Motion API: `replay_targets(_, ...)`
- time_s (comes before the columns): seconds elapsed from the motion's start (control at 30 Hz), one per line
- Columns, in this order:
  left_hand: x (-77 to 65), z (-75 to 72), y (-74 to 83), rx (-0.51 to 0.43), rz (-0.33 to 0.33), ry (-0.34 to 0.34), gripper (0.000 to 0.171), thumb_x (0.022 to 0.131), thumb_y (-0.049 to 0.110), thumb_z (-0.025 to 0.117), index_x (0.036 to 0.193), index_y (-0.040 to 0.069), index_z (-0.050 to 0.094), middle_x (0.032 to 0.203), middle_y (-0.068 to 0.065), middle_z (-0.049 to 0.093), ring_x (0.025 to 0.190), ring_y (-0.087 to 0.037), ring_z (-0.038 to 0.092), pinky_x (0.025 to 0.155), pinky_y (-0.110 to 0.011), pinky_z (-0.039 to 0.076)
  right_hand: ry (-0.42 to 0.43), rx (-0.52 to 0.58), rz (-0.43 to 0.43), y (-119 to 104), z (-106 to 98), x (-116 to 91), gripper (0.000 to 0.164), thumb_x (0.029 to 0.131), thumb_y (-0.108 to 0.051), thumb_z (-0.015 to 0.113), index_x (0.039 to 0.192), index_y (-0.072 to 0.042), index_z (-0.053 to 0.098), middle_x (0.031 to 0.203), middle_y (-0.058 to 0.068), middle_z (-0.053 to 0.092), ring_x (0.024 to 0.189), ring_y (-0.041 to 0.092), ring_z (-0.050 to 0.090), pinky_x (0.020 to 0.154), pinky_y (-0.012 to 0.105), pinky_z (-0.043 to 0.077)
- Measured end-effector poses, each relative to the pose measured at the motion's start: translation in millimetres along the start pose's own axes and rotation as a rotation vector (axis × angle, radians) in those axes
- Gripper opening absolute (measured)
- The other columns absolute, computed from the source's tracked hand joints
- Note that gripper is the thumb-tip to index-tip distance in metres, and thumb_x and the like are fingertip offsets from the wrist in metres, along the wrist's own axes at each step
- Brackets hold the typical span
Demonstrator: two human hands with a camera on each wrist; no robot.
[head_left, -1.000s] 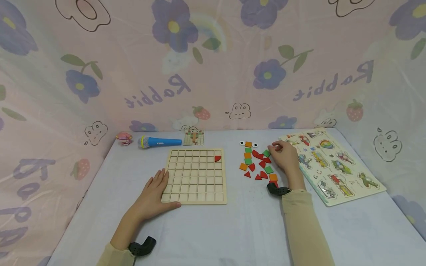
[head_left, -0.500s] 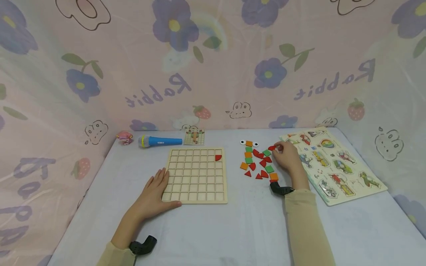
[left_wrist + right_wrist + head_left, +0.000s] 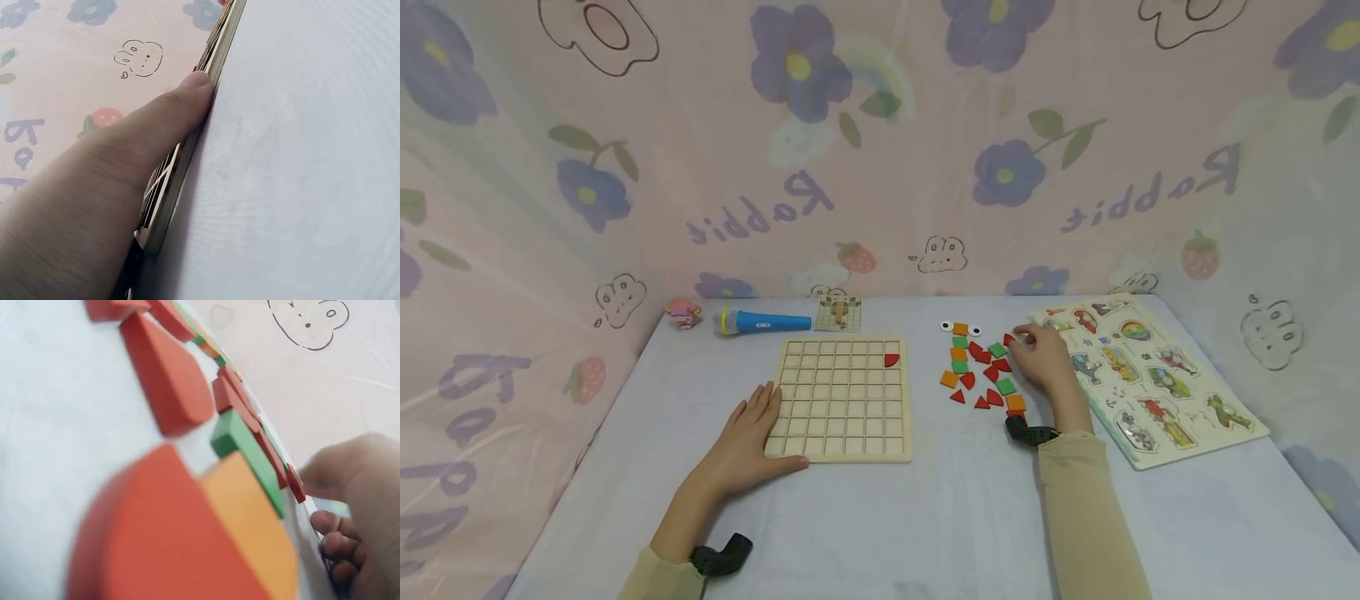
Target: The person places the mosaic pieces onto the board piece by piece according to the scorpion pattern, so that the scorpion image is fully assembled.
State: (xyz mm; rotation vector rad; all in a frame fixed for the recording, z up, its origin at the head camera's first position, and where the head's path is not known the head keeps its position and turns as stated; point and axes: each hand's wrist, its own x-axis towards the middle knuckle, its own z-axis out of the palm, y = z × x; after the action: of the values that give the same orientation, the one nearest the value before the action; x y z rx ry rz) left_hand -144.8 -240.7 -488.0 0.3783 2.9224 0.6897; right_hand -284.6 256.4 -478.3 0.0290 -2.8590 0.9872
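Note:
My left hand (image 3: 741, 442) lies with straight fingers along the left edge of a square wooden grid board (image 3: 842, 457). Its thumb runs along the board's near edge, and the left wrist view shows the thumb (image 3: 181, 97) against that rim. One red quarter-circle piece (image 3: 891, 360) sits in a cell near the board's top right corner. My right hand (image 3: 1043, 358) pinches a small red piece (image 3: 1008, 340) at its fingertips, at the right side of the loose pieces. In the right wrist view that red piece (image 3: 297, 483) meets the fingertips, while the other fingers are curled below.
Red pieces, green squares (image 3: 1006, 387), orange squares (image 3: 1015, 402) and two eye discs (image 3: 975, 331) lie between board and right hand. Behind the board are a pattern card (image 3: 839, 313), blue toy microphone (image 3: 767, 322) and pink figurine (image 3: 682, 312). A picture puzzle board (image 3: 1150, 375) lies right.
My right hand first draws back slightly right, showing the red piece at its fingertips, then shifts back left toward the pile with it. The left hand and grid board stay in place.

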Motion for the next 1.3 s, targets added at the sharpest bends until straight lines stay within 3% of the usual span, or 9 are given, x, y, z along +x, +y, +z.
replay_targets(0.13, -3.0, 2.8, -3.7, 0.009, -0.013, -0.007, 0.133, 0.08, 0.078, 0.075, 0.167, -0.005, 0.017, 0.176, -0.023, 0.01, 0.164, -0.04, 0.006, 0.131, -0.06, 0.006, -0.022, -0.043, -0.048, 2, 7, 1, 0.037, 0.104, -0.02, 0.064, 0.133, 0.004, 0.068, 0.118, 0.032, 0.06, 0.108, 0.046, 0.057, 0.095, 0.062, 0.048)
replay_targets(0.33, -5.5, 7.4, -6.1, -0.01, -0.009, 0.01, 0.133, 0.081, 0.079, 0.074, 0.167, -0.004, 0.016, 0.176, -0.023, 0.009, 0.164, -0.04, 0.005, 0.13, -0.061, 0.005, 0.021, -0.066, -0.065, -2, 10, 5, 0.033, 0.106, -0.019, 0.064, 0.129, 0.004, 0.069, 0.118, 0.032, 0.06, 0.108, 0.048, 0.057, 0.094, 0.063, 0.048)
replay_targets(0.83, -1.6, 1.7, 0.0, 0.002, 0.02, 0.01, 0.131, 0.081, 0.077, 0.075, 0.167, -0.005, 0.017, 0.175, -0.024, 0.011, 0.164, -0.041, 0.007, 0.13, -0.061, 0.008, -0.015, -0.012, -0.006, 2, 3, 1, 0.036, 0.107, -0.02, 0.061, 0.131, 0.007, 0.065, 0.123, 0.032, 0.059, 0.115, 0.047, 0.056, 0.101, 0.063, 0.045)
replay_targets(1.1, -0.7, -2.7, 3.4, 0.014, 0.028, 0.026, 0.129, 0.082, 0.075, 0.075, 0.166, -0.005, 0.019, 0.175, -0.024, 0.013, 0.164, -0.041, 0.009, 0.13, -0.061, 0.009, -0.029, 0.003, -0.02, 0, -2, 2, 0.036, 0.107, -0.017, 0.06, 0.133, 0.007, 0.064, 0.119, 0.029, 0.059, 0.099, 0.038, 0.053, 0.085, 0.049, 0.045)
replay_targets(1.3, -1.9, 0.8, 0.8, 0.011, 0.016, 0.016, 0.129, 0.082, 0.075, 0.075, 0.166, -0.005, 0.018, 0.176, -0.024, 0.011, 0.164, -0.041, 0.008, 0.131, -0.06, 0.008, -0.047, 0.029, -0.024, -9, -4, 3, 0.037, 0.109, -0.02, 0.056, 0.139, 0.003, 0.062, 0.123, 0.026, 0.059, 0.102, 0.036, 0.055, 0.084, 0.045, 0.047)
